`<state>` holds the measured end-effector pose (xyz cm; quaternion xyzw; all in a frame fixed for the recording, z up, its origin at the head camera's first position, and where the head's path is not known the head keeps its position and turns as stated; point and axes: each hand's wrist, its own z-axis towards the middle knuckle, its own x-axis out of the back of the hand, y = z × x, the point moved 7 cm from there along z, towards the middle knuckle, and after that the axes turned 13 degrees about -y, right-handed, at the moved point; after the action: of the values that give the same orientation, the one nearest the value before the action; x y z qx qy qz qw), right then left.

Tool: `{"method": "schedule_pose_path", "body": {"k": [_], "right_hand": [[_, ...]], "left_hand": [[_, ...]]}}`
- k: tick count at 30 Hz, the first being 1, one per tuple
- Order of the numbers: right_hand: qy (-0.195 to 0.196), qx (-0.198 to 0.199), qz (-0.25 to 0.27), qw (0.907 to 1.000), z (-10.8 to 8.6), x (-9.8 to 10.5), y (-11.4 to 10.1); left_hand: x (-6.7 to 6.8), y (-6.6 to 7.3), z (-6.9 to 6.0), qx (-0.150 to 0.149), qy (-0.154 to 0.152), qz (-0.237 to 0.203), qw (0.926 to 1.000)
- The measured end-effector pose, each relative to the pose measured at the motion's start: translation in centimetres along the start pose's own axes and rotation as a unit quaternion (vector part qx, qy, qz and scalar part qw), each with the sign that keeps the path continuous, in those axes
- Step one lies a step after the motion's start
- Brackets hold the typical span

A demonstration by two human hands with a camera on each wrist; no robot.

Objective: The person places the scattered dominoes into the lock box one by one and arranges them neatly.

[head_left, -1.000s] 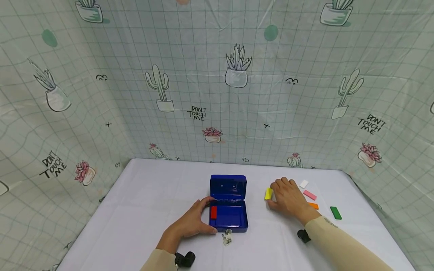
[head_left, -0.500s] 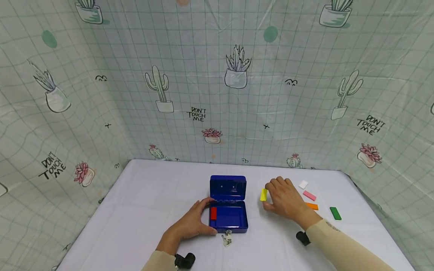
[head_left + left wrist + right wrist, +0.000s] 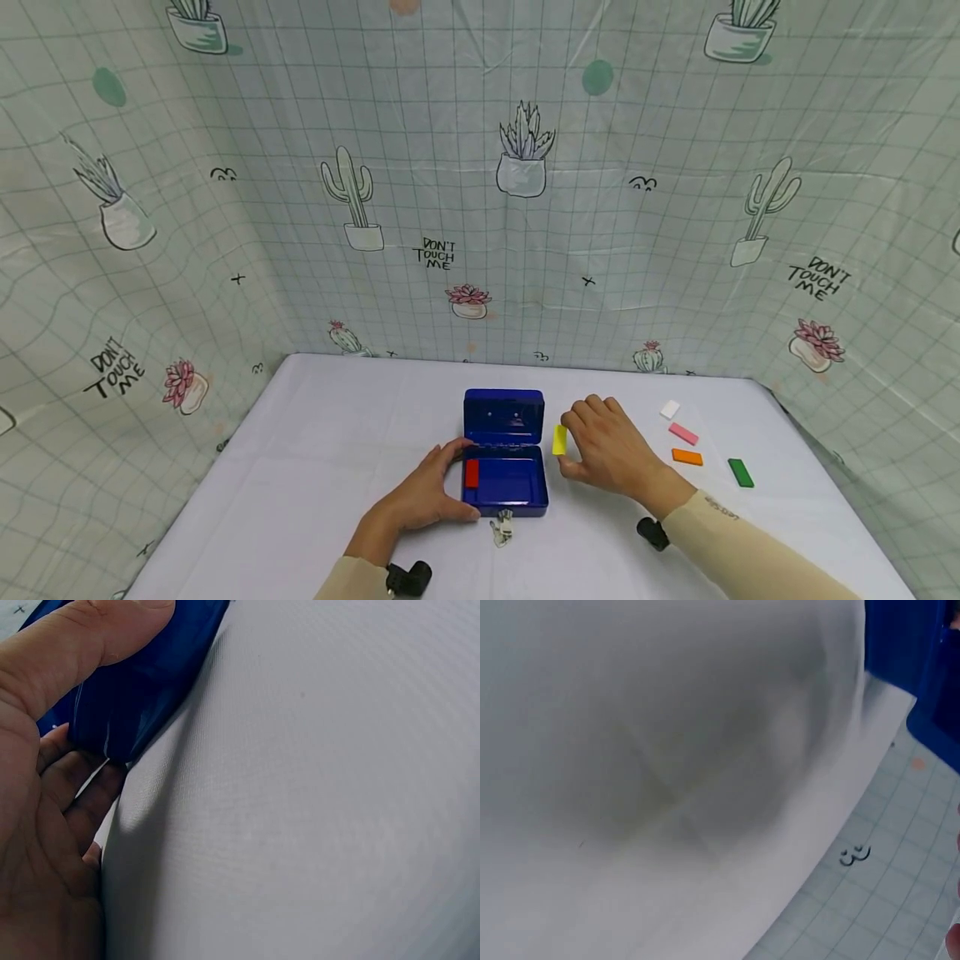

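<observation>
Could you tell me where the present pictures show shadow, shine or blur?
Head view: soft, fairly even light, the small yellow rectangular block and open glossy blue box distinct; left wrist view: a dark, soft-edged shadow on the white fabric tablecloth beside the box, pale shine streaks on the box; right wrist view: a broad, diffuse shadow across the tablecloth, whose surface looks blurry.

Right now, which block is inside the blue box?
The red block, at the left inside the blue box. The right hand pinches the yellow block; the white block, pink block, orange block and green block lie on the table.
</observation>
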<state>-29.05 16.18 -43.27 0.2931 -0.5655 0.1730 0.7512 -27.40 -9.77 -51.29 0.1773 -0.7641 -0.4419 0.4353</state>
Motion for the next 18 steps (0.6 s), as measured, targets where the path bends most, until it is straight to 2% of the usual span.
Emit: {"method": "schedule_pose_path", "body": {"k": [6, 13, 18], "right_hand": [[0.005, 0.021, -0.002, 0.9998, 0.8, 0.2, -1.8], [0.012, 0.054, -0.025, 0.9982, 2.2, 0.2, -4.5], [0.014, 0.082, -0.032, 0.9960, 3.1, 0.0, -6.4]], "left_hand": [[0.0, -0.2, 0.1, -0.003, 0.001, -0.002, 1.0000], [0.0, -0.2, 0.2, 0.009, -0.003, 0.003, 1.0000], [0.0, -0.2, 0.2, 0.003, -0.006, 0.002, 1.0000]]}}
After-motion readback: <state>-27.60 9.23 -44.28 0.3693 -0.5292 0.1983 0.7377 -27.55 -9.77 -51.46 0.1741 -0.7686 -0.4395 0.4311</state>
